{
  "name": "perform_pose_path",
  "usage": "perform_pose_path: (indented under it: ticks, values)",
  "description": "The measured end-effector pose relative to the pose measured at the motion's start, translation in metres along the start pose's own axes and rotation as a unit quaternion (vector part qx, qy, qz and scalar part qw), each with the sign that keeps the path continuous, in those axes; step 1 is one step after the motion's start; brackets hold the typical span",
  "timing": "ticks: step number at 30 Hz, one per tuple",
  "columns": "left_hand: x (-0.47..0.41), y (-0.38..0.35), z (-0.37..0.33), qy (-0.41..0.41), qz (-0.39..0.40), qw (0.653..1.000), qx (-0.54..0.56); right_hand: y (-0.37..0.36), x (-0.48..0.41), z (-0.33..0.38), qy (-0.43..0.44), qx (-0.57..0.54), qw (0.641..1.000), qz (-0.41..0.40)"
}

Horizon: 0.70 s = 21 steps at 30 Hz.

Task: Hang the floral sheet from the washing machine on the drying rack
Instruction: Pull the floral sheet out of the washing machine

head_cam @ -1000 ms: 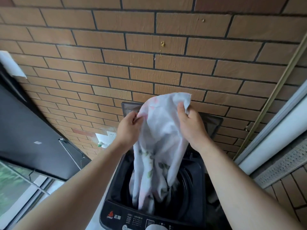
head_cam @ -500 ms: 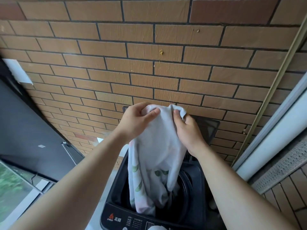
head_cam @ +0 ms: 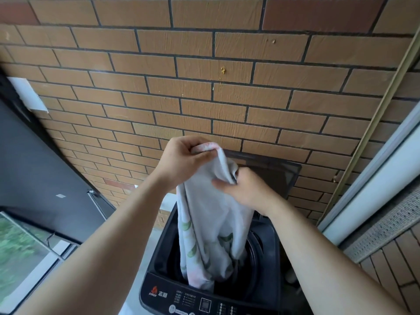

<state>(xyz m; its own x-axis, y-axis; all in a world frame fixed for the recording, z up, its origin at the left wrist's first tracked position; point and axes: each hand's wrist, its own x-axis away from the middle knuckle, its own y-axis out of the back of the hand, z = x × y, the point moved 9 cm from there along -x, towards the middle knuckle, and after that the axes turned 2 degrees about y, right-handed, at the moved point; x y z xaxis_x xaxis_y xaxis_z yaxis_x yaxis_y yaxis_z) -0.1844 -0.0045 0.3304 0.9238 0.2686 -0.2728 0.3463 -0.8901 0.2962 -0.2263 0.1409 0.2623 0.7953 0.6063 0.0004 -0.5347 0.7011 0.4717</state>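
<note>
Fabric fills the middle of your view: the floral sheet (head_cam: 213,226) hangs as a bunched column. Its top is gathered in your hands and its lower end is down inside the drum of the washing machine (head_cam: 162,248), which sits at six o'clock.

Your left hand (head_cam: 181,159) is the higher one, just left of centre. Its fingers are curled round the topmost fold, where a pink edge shows beside the knuckles. Your right hand (head_cam: 246,192) sits lower, toward four o'clock of the left one. Its thumb lies across the front of the cloth and its fingers wrap behind, so it too is clamped on the sheet. Green leaf prints show on the lower half of the cloth.

The machine's lid (head_cam: 275,176) stands raised at the back, at two o'clock from your right hand, against the brick wall (head_cam: 204,98). The control panel (head_cam: 204,303) runs along the bottom edge. At nine o'clock a dark panel (head_cam: 34,167) slopes down to a window (head_cam: 20,253) with green beyond. At three o'clock a pale frame (head_cam: 372,176) runs diagonally.
</note>
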Motion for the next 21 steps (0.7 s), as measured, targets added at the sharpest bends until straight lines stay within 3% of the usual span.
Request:
perform_pose_path:
  ticks: [3,5,7,9,14,18,21]
  values:
    - [0.003,0.001,0.016,0.017,0.045,0.999,-0.003,0.017,0.001,0.007,-0.015,-0.043,0.992,-0.117]
    - [0.006,0.000,0.041,0.043,0.117,0.982,-0.143,0.034,0.004,0.010,-0.033,-0.107,0.975,-0.192]
    - [0.012,0.000,0.074,0.081,0.159,0.928,-0.327,0.048,0.006,0.007,-0.046,-0.167,0.954,-0.244]
    - [0.017,0.006,0.103,0.122,0.131,0.928,-0.328,0.055,0.008,0.007,-0.042,-0.195,0.945,-0.261]
    - [0.012,0.002,0.116,0.157,0.068,0.959,-0.227,0.037,0.010,-0.009,-0.049,-0.100,0.977,-0.183]
    - [0.002,-0.006,0.077,0.081,0.027,0.979,-0.185,0.012,0.011,-0.010,-0.018,-0.121,0.990,-0.077]
    - [-0.003,-0.007,0.046,0.026,0.000,0.989,-0.143,-0.016,0.011,-0.004,0.010,-0.037,0.998,0.044]
